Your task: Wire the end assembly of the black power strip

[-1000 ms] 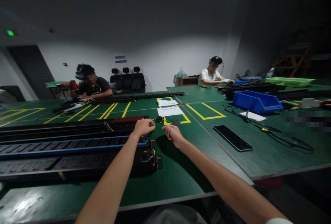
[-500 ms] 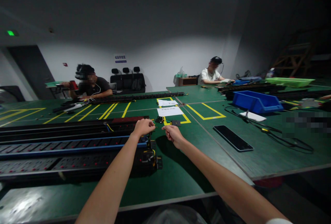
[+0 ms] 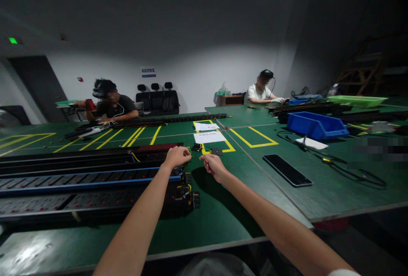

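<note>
My left hand point(image 3: 177, 157) is closed in a pinch at the right end of the black power strips, with a thin wire end point(image 3: 192, 156) poking out at its fingertips. A short gap to the right, my right hand point(image 3: 214, 167) is also pinched; what sits between its fingertips is too small to make out. Just beyond the hands lie a small black part point(image 3: 197, 147) and a flat black piece point(image 3: 217, 152) with yellow-green wire. Below my left hand are a blue-edged power strip point(image 3: 127, 177) and a nearer black power strip point(image 3: 121, 199), its end showing wires.
A phone point(image 3: 287, 169) lies to the right, near a black cable point(image 3: 344, 169) and a blue bin point(image 3: 315, 125). White paper sheets point(image 3: 209, 137) lie ahead on the green table point(image 3: 229, 220). Two people sit across the table; a green tray point(image 3: 357, 101) stands far right.
Both of my hands hold the same place and pose. At the far right, the seated person's hands have shifted slightly.
</note>
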Available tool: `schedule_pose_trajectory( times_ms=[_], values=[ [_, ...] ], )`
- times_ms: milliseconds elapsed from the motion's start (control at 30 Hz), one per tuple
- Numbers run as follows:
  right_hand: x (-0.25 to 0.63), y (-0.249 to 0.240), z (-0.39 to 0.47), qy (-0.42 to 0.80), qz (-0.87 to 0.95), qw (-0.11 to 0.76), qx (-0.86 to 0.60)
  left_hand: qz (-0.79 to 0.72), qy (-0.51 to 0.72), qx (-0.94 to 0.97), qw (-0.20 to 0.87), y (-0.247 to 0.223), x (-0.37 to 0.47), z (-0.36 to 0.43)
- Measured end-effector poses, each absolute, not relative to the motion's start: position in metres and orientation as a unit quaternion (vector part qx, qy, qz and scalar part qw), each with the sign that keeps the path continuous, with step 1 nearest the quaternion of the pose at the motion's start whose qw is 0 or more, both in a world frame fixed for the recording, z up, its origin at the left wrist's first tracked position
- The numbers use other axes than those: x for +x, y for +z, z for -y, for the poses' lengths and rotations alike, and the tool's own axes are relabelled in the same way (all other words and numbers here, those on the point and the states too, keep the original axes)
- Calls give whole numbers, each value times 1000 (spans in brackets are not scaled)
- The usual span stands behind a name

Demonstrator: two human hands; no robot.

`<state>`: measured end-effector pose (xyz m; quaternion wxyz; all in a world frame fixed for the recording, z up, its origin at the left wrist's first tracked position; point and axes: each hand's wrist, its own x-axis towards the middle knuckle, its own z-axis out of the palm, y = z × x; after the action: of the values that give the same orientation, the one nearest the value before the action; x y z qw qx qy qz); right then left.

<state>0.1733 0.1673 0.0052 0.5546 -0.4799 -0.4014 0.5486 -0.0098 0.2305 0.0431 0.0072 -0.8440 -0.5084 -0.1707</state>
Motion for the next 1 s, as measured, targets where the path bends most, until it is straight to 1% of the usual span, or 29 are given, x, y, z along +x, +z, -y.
schedule_pose_trajectory(
  times_ms=[1000],
  values=[
    [173,7,-165,547,407,549,-483,510,-166,-844,4,45,-9,-228]
  ],
)
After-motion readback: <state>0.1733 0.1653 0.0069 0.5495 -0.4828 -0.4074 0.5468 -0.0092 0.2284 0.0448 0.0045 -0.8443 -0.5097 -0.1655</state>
